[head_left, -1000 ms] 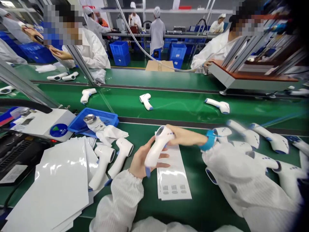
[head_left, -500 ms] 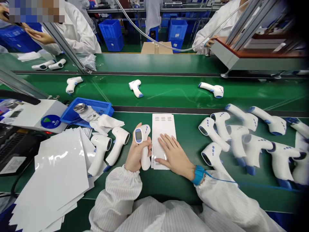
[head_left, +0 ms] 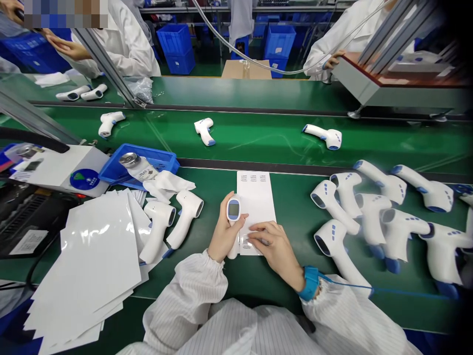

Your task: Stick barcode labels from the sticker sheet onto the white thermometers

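Gripping thermometer (head_left: pixel 233 212) in left hand (head_left: pixel 220 237), screen up, touching label sheet (head_left: pixel 256 195) at its 9 o'clock edge. Pressing right hand (head_left: pixel 276 250) fingertips onto sheet; cannot tell if pinching a sticker. Probably early: 2 units (head_left: pixel 173 224) set aside at 9 o'clock, pile (head_left: pixel 373 217) at 3 o'clock waiting.

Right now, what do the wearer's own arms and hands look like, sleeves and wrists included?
The left hand and right hand are ungloved. Both arms wear white sleeves with fine pinstripes and gathered elastic cuffs. A blue wrist strap circles the right wrist, and a thin blue cord runs off it to the right.
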Demonstrator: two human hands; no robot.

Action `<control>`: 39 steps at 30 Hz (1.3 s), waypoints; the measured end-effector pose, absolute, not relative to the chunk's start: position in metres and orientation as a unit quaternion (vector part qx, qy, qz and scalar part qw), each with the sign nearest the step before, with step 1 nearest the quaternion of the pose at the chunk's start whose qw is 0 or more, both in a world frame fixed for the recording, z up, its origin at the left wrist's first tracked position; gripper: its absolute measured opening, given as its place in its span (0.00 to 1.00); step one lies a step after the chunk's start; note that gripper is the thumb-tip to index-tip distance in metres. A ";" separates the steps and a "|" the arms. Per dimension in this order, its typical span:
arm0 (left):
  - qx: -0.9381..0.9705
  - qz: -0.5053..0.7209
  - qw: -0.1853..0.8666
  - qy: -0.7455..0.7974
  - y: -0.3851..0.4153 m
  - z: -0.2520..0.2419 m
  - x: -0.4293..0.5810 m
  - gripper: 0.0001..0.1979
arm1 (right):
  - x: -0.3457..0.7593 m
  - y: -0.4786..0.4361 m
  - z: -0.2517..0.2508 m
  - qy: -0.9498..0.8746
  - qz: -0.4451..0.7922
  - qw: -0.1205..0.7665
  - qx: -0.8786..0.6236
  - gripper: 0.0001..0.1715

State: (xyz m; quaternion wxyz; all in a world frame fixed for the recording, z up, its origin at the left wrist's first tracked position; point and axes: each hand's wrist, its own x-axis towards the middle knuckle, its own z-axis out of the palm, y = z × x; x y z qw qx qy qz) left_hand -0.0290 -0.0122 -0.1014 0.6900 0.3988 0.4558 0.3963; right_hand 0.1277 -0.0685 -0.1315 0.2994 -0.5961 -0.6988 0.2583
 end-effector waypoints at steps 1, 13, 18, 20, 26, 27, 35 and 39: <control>0.403 0.397 0.689 0.454 -0.012 -0.101 -0.029 0.33 | 0.127 -0.068 -0.132 -0.694 0.262 0.300 -0.599 0.09; 0.438 0.405 0.668 0.444 -0.015 -0.103 -0.025 0.30 | 0.122 -0.058 -0.124 -0.674 0.314 0.255 -0.617 0.05; 0.452 0.400 0.658 0.451 -0.013 -0.105 -0.025 0.31 | 0.123 -0.058 -0.099 -0.692 0.383 0.267 -0.551 0.09; 0.457 0.400 0.650 0.457 -0.012 -0.105 -0.025 0.31 | 0.129 -0.063 -0.081 -0.694 0.487 0.252 -0.466 0.10; 0.455 0.384 0.661 0.456 -0.026 -0.095 -0.013 0.35 | 0.147 -0.057 -0.042 -0.621 0.588 0.268 -0.445 0.06; 0.451 0.374 0.675 0.448 -0.030 -0.095 -0.010 0.35 | 0.148 -0.053 -0.042 -0.629 0.539 0.292 -0.479 0.06; 0.423 0.349 0.699 0.459 -0.046 -0.103 0.002 0.37 | 0.147 -0.025 -0.060 -0.629 0.412 0.357 -0.555 0.06; 0.427 0.350 0.697 0.457 -0.046 -0.103 0.002 0.36 | 0.143 -0.022 -0.061 -0.607 0.421 0.377 -0.559 0.06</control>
